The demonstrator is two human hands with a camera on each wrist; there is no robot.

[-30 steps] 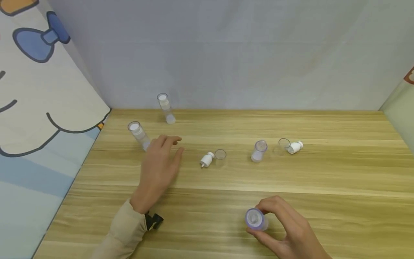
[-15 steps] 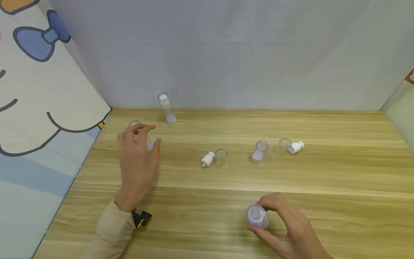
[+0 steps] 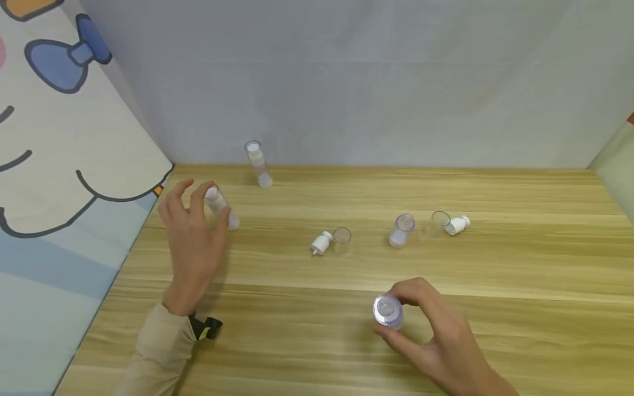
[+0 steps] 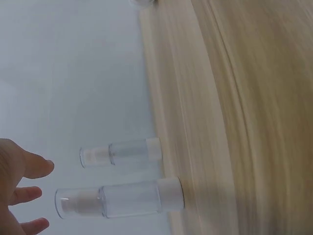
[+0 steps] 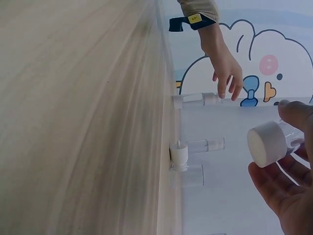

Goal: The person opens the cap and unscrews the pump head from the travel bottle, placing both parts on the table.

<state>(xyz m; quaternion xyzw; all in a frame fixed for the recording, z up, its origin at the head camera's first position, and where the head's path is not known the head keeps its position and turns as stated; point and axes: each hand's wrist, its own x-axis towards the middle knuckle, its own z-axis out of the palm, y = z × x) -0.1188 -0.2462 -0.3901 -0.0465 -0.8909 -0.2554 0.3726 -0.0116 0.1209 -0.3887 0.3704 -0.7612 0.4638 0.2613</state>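
My left hand [image 3: 190,242] is at the left of the table, its fingers parted around the top of a clear pump bottle [image 3: 217,203] with a white base. In the left wrist view, fingertips [image 4: 41,167] show a gap from that upright bottle [image 4: 132,199]. Behind it stands a second capped pump bottle [image 3: 257,163]. Toward the front right, my right hand [image 3: 441,335] holds a clear bottle body [image 3: 388,311] between thumb and fingers. Its white base [image 5: 266,144] shows in the right wrist view, off the tabletop.
Mid-table, a white pump head [image 3: 322,243] lies beside a clear cap [image 3: 342,245]. Right of them stands a clear bottle body [image 3: 400,232] without a pump, then another clear cap [image 3: 441,224] and white pump head [image 3: 457,225]. A pale wall [image 3: 366,110] borders the table's back.
My left hand has moved left, from beside the front bottle to around its top. The right hand, still holding its bottle body, has shifted slightly forward.
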